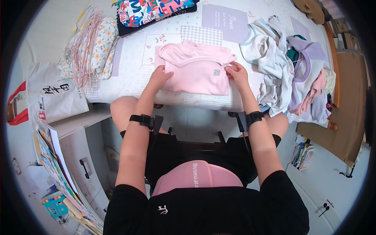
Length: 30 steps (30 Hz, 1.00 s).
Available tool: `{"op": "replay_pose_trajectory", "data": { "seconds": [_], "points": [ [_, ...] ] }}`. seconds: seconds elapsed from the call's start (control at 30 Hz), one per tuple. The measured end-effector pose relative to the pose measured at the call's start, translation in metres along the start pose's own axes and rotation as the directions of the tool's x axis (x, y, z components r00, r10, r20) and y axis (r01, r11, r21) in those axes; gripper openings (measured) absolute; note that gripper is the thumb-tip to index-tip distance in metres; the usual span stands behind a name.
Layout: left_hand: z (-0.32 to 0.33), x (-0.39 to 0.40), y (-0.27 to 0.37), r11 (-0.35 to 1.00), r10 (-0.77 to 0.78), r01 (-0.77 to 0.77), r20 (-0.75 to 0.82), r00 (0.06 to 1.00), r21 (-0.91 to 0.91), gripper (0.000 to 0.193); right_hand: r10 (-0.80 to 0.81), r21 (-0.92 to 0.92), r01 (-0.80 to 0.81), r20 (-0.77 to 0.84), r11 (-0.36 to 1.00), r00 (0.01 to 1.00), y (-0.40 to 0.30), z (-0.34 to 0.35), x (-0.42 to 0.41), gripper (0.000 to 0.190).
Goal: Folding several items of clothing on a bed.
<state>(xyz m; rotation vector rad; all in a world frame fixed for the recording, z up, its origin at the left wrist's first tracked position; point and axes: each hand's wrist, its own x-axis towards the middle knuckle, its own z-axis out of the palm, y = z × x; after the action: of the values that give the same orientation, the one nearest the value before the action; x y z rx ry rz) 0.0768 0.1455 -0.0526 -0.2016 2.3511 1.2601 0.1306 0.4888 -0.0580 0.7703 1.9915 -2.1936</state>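
A pale pink shirt (195, 77), partly folded over, lies flat on the bed in front of me. It bears a small grey printed patch near its right side. My left hand (160, 77) grips its left edge, thumb on top and the other fingers partly hidden. At the right edge, my right hand (238, 75) pinches the fabric just below the shirt's upper right corner. The upper part of the shirt is bunched in loose folds along the neckline.
A patchwork bedspread (164, 100) covers the bed. Rumpled white clothing (268, 58) and a lilac-trimmed garment (308, 64) lie to the right. Folded colourful clothes (155, 13) sit at the back. Pink hangers (85, 53) rest on floral fabric (104, 47) at left, near a white bag (55, 91).
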Motion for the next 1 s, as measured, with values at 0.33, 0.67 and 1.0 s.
{"op": "replay_pose_trajectory", "data": {
  "seconds": [0.33, 0.67, 1.0],
  "points": [
    [-0.023, -0.021, 0.007, 0.982, -0.146, 0.109, 0.250, 0.957, 0.153, 0.039, -0.127, -0.281, 0.085, -0.134, 0.956, 0.983, 0.018, 0.018, 0.017, 0.046],
    [0.005, 0.020, 0.001, 0.813, 0.092, -0.109, -0.060, 0.994, -0.571, 0.055, -0.147, 0.088, 0.136, 0.126, 0.987, 0.981, -0.009, 0.037, 0.018, 0.026],
    [0.002, 0.037, 0.021, 0.396, 0.114, -0.040, 0.006, 0.993, -0.917, 0.042, 0.036, 0.387, -0.052, 0.048, 0.920, 0.998, -0.023, 0.031, 0.026, 0.027]
  ]
}}
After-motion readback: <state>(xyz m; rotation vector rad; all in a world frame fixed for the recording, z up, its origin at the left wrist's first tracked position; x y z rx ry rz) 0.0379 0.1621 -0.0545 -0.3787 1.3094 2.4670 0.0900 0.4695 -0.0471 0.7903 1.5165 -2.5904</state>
